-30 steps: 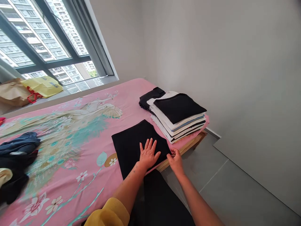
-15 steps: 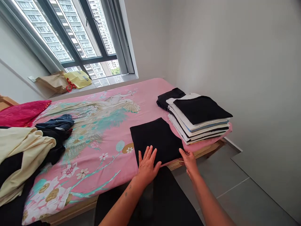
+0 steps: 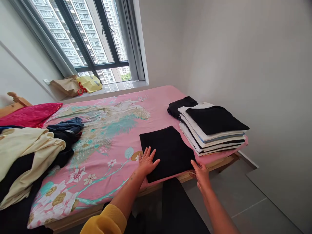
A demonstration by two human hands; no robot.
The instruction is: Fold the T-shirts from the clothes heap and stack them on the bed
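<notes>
A folded black garment [image 3: 168, 151] lies flat near the bed's front edge. My left hand [image 3: 147, 161] rests on its left side, palm down with fingers spread. At the garment's near right corner, my right hand [image 3: 201, 174] has the cloth edge between thumb and fingers; some of those fingers are partly hidden. Just beyond, to the right, stands a stack of folded clothes [image 3: 204, 141], mostly white and black, topped by a black folded piece [image 3: 218, 119]. Behind the stack sits a dark folded bundle [image 3: 180, 106].
Loose clothes, including a cream garment [image 3: 31, 146] and jeans [image 3: 67, 125], are heaped at the left of the pink floral bed [image 3: 117, 143]. A magenta pillow [image 3: 36, 113] lies behind them. Paper bag [image 3: 65, 85] and yellow bag [image 3: 90, 83] sit on the windowsill. A wall [image 3: 243, 65] bounds the right.
My left hand has slid left along the black garment, from its near edge to its left side. The right hand stays at the corner. The view has shifted slightly.
</notes>
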